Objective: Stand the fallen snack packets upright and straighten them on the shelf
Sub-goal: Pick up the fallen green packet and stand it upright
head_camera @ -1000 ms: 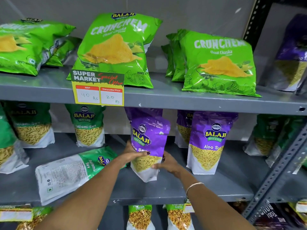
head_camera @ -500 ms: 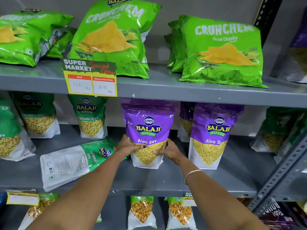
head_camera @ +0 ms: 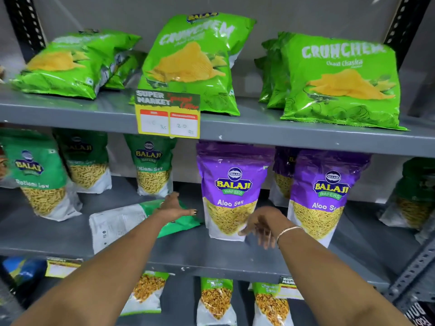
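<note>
Hands (head_camera: 175, 207) free, perhaps above fallen packet (head_camera: 122, 222).

I see grey metal shelving unit filling view, three tiers visible: top shelf board (head_camera: 70, 111), middle shelf board (head_camera: 211, 252), darker tier below. Slotted black upright (head_camera: 23, 22) at top left, another slotted black upright (head_camera: 400, 20) at top right. Perforated grey angle brace (head_camera: 416, 274) at lower right. Plain pale grey wall (head_camera: 294, 10) behind shelving. Yellow price tag (head_camera: 167, 115) clipped to top board's front edge. Light even, soft glare on wall, I see no window
</note>
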The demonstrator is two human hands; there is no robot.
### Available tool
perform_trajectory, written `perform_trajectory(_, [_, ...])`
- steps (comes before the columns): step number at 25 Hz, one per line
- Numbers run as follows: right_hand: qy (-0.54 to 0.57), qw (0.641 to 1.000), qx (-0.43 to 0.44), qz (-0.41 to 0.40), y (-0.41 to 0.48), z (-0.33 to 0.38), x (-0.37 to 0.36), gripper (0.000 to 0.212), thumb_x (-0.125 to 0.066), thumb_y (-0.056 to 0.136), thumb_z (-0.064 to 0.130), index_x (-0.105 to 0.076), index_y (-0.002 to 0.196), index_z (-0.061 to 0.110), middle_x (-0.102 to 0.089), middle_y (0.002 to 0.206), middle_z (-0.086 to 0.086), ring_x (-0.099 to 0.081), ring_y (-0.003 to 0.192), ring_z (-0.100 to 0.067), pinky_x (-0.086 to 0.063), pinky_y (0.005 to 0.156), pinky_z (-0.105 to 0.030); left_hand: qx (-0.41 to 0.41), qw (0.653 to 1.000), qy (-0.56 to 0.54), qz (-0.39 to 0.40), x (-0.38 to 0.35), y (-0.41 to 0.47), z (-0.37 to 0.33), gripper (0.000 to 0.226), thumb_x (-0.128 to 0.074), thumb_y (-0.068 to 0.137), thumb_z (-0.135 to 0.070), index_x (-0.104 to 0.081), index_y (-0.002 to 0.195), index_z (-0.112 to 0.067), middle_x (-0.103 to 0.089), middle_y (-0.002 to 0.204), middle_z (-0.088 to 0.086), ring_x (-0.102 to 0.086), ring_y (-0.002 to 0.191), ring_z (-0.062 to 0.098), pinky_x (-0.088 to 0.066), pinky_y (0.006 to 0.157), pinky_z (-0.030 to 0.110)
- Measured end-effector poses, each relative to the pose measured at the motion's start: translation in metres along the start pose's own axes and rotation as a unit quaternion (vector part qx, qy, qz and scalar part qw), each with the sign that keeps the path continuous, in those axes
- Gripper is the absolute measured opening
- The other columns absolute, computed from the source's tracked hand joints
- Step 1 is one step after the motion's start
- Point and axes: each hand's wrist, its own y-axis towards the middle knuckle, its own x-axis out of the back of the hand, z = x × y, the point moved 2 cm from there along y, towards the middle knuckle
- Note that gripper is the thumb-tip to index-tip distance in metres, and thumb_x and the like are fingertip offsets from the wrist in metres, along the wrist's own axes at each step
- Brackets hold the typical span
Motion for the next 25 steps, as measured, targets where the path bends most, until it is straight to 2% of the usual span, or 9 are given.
perform_trajectory(4, [0.074,0.992,-0.02,0.101,0.027,0.06,-0.042,0.033,-0.062,0.082,0.036,-0.061,0.071,0.006,-0.069,0.058,-0.015,-0.069,0.054,-0.029,-0.057,0.064,-0.041,0.007,0.995,0.101,-0.005,0.08,0.022,0.07,0.066,-0.055,0.085,-0.041,-0.04,0.138,-0.006,-0.047,0.141,0.013,-0.05,0.125,0.028,-0.043,0.103,0.036])
perform_trajectory(7, [0.134,0.989,-0.003,0.066,0.049,0.119,-0.091,0.048,-0.057,0.082,0.049,-0.053,0.069,0.003,-0.065,0.045,-0.012,-0.067,0.048,-0.024,-0.057,0.05,-0.031,-0.041,0.993,0.062,0.09,0.115,0.036,0.11,0.046,-0.041,0.095,-0.016,-0.038,0.139,-0.002,-0.052,0.119,0.005,-0.061,0.092,0.003,-0.046,0.071,0.012])
perform_trajectory(9, [0.232,0.973,0.004,0.005,0.054,0.146,-0.124,0.049,-0.056,0.083,0.049,-0.044,0.067,0.004,-0.057,0.032,-0.008,-0.06,0.032,-0.02,-0.051,0.038,-0.023,-0.015,0.993,0.067,0.1,0.125,0.04,0.129,0.065,-0.046,0.089,-0.034,-0.039,0.135,0.012,-0.054,0.107,0.016,-0.055,0.094,0.021,-0.037,0.054,0.01])
perform_trajectory(11, [0.373,0.926,0.027,-0.048,0.052,0.168,-0.15,0.041,-0.054,0.085,0.048,-0.043,0.069,0.011,-0.057,0.04,-0.005,-0.055,0.029,-0.014,-0.047,0.042,-0.019,0.004,0.99,0.034,0.135,0.129,0.049,0.147,0.067,-0.049,0.085,-0.04,-0.046,0.13,0.01,-0.057,0.102,0.019,-0.053,0.093,0.031,-0.042,0.064,0.005])
perform_trajectory(13, [0.513,0.853,0.049,-0.077,0.056,0.182,-0.168,0.033,-0.057,0.084,0.044,-0.048,0.074,0.014,-0.055,0.059,-0.005,-0.056,0.042,-0.015,-0.046,0.053,-0.026,0.022,0.987,0.042,0.154,0.132,0.059,0.162,0.045,-0.049,0.091,-0.037,-0.051,0.124,-0.006,-0.053,0.115,0.012,-0.051,0.105,0.027,-0.042,0.088,0.024])
perform_trajectory(17, [0.66,0.733,0.101,-0.132,0.049,0.201,-0.173,0.015,-0.058,0.088,0.025,-0.056,0.076,0.016,-0.067,0.049,0.0,-0.062,0.034,-0.015,-0.053,0.039,-0.026,0.053,0.972,-0.001,0.229,0.143,0.058,0.172,0.06,-0.068,0.076,-0.045,-0.056,0.116,-0.002,-0.06,0.104,0.012,-0.055,0.095,0.025,-0.043,0.068,0.028])
perform_trajectory(20, [0.671,0.709,0.131,-0.174,0.024,0.21,-0.155,0.011,-0.062,0.086,0.015,-0.057,0.077,0.01,-0.066,0.05,-0.004,-0.062,0.038,-0.02,-0.05,0.03,-0.026,0.08,0.959,-0.055,0.264,0.152,0.043,0.166,0.033,-0.075,0.074,-0.03,-0.053,0.088,-0.01,-0.056,0.085,0.004,-0.053,0.075,0.017,-0.045,0.063,0.029])
perform_trajectory(23, [0.655,0.696,0.172,-0.239,-0.005,0.225,-0.121,0.015,-0.061,0.085,0.002,-0.052,0.073,0.002,-0.058,0.056,-0.008,-0.058,0.036,-0.021,-0.044,0.024,-0.024,0.054,0.963,-0.095,0.246,0.155,0.046,0.16,0.041,-0.076,0.073,-0.016,-0.045,0.099,-0.011,-0.056,0.108,0.007,-0.053,0.094,0.018,-0.05,0.078,0.034])
perform_trajectory(25, [0.622,0.703,0.21,-0.273,-0.016,0.236,-0.099,0.011,-0.062,0.084,0.001,-0.057,0.092,-0.003,-0.057,0.068,-0.007,-0.057,0.053,-0.022,-0.055,0.04,-0.034,0.024,0.968,-0.115,0.222,0.157,0.045,0.151,0.038,-0.079,0.069,-0.014,-0.051,0.095,-0.014,-0.059,0.107,0.005,-0.051,0.101,0.018,-0.044,0.087,0.035])
